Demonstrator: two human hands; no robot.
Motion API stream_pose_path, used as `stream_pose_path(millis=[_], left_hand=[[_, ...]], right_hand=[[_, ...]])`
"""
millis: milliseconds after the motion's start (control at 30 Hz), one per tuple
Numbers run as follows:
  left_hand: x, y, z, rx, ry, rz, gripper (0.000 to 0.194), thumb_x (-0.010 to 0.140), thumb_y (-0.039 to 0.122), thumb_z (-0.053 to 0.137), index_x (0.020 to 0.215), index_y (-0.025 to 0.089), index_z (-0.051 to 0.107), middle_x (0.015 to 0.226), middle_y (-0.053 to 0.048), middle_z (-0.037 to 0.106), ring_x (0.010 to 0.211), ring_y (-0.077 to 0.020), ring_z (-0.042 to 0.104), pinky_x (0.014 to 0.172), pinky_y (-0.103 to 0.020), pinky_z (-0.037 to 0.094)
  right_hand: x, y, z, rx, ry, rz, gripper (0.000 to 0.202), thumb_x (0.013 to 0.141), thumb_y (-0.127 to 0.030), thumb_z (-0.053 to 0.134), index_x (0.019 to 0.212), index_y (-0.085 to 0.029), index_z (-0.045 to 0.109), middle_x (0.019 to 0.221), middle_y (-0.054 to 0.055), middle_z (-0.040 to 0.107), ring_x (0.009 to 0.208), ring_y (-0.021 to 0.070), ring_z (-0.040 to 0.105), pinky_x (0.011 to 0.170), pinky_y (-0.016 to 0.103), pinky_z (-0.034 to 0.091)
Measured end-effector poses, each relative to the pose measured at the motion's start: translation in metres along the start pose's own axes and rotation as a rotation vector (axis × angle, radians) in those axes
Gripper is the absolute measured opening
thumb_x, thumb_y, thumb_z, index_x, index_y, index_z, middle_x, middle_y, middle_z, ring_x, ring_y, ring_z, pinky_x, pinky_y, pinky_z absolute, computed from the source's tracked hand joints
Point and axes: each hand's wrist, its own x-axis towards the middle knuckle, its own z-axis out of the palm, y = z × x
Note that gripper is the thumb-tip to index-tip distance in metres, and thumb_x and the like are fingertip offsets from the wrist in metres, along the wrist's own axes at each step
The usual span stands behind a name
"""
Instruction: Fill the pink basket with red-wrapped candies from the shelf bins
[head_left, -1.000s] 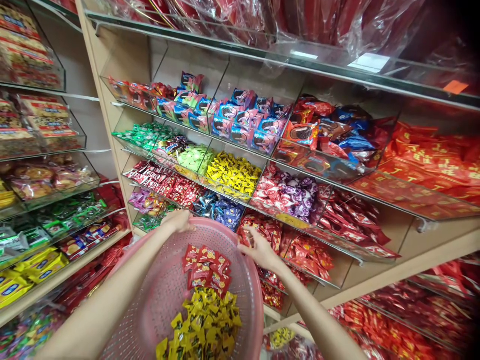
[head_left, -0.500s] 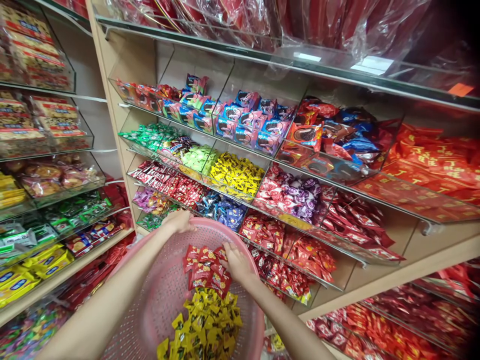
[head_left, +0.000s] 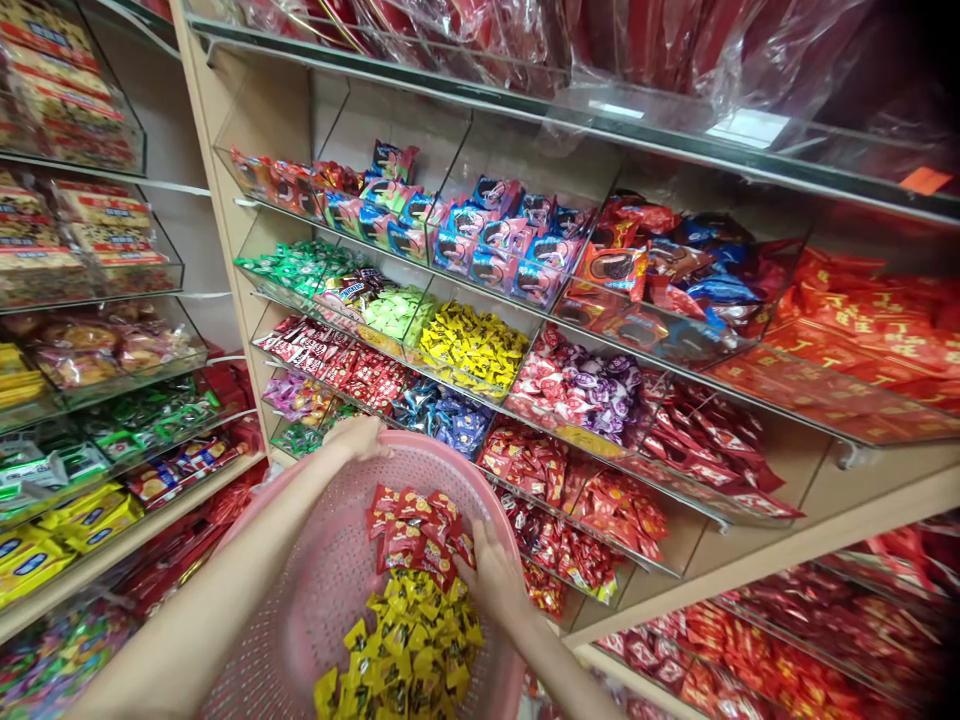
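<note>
A pink perforated plastic basket (head_left: 315,570) is held tilted below the shelves. My left hand (head_left: 358,440) is closed over its far rim. Inside the basket lies a group of red-wrapped candies (head_left: 416,530), with a larger heap of yellow-wrapped candies (head_left: 409,650) nearer to me. At the inner right wall is my right hand (head_left: 493,580), its fingers loosely stretched and its thumb apart, close beside the red candies. I see nothing gripped in it.
Clear-fronted shelf bins ahead hold yellow candies (head_left: 472,345), red packets (head_left: 525,462), blue packets (head_left: 457,422) and boxed-in biscuit packs (head_left: 487,245). Another shelf unit with yellow packs (head_left: 71,540) stands at the left. A wooden shelf edge (head_left: 750,560) slants across the right.
My right hand has drawn back to the right and down from the red candies, which now lie slightly more spread. My left hand stays on the rim.
</note>
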Motion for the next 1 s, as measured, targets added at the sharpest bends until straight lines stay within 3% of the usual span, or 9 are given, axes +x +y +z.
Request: stream_pose_path(millis=[233, 433, 600, 700, 833, 1000], left_hand=[[0.001, 0.007, -0.001, 0.008, -0.002, 0.014, 0.046, 0.064, 0.058, 0.053, 0.094, 0.026, 0.063, 0.099, -0.007, 0.065, 0.088, -0.0260, 0.060, 0.069, -0.030, 0.045], [-0.001, 0.008, -0.002, 0.012, -0.003, 0.025, 0.049, 0.064, 0.063, 0.050, 0.091, 0.024, 0.063, 0.096, -0.009, 0.065, 0.085, -0.0268, 0.061, 0.067, -0.032, 0.046], [-0.003, 0.010, -0.002, 0.007, -0.003, 0.021, 0.050, 0.063, 0.064, 0.050, 0.091, 0.024, 0.064, 0.095, -0.008, 0.065, 0.084, -0.0266, 0.061, 0.066, -0.031, 0.045], [-0.003, 0.011, -0.003, 0.000, -0.006, 0.019, 0.047, 0.063, 0.061, 0.052, 0.090, 0.025, 0.064, 0.094, -0.007, 0.065, 0.084, -0.0266, 0.061, 0.067, -0.032, 0.045], [-0.002, 0.010, -0.003, 0.002, 0.009, 0.018, 0.046, 0.062, 0.060, 0.054, 0.090, 0.024, 0.064, 0.094, -0.008, 0.065, 0.085, -0.0283, 0.060, 0.067, -0.034, 0.045], [0.002, 0.006, -0.001, 0.003, 0.010, 0.025, 0.050, 0.062, 0.064, 0.050, 0.088, 0.023, 0.064, 0.093, -0.009, 0.065, 0.084, -0.0288, 0.061, 0.066, -0.034, 0.045]], right_hand=[[-0.005, -0.006, 0.013, -0.085, -0.052, 0.102, 0.058, 0.083, -0.034, 0.045, 0.133, -0.008, 0.031, 0.128, 0.021, 0.044, 0.114, 0.0274, 0.048, 0.084, 0.035, 0.044], [-0.002, -0.007, 0.024, -0.183, 0.021, 0.074, 0.058, 0.086, -0.043, 0.039, 0.132, -0.007, 0.034, 0.124, 0.021, 0.047, 0.107, 0.0285, 0.052, 0.081, 0.037, 0.046], [-0.003, -0.014, 0.023, -0.310, 0.063, 0.074, 0.046, 0.089, -0.028, 0.033, 0.132, -0.011, 0.036, 0.108, 0.017, 0.056, 0.090, 0.0245, 0.059, 0.069, 0.035, 0.049], [-0.002, -0.016, 0.023, -0.378, 0.094, 0.047, 0.046, 0.086, -0.022, 0.039, 0.132, -0.012, 0.036, 0.102, 0.016, 0.058, 0.092, 0.0247, 0.056, 0.074, 0.037, 0.047], [0.001, -0.013, 0.026, -0.414, 0.174, -0.023, 0.048, 0.083, -0.021, 0.044, 0.130, -0.012, 0.038, 0.099, 0.016, 0.057, 0.098, 0.0262, 0.051, 0.081, 0.041, 0.043], [0.000, -0.014, 0.023, -0.397, 0.220, 0.009, 0.048, 0.082, -0.026, 0.048, 0.128, -0.015, 0.041, 0.100, 0.014, 0.056, 0.095, 0.0257, 0.052, 0.077, 0.038, 0.044]])
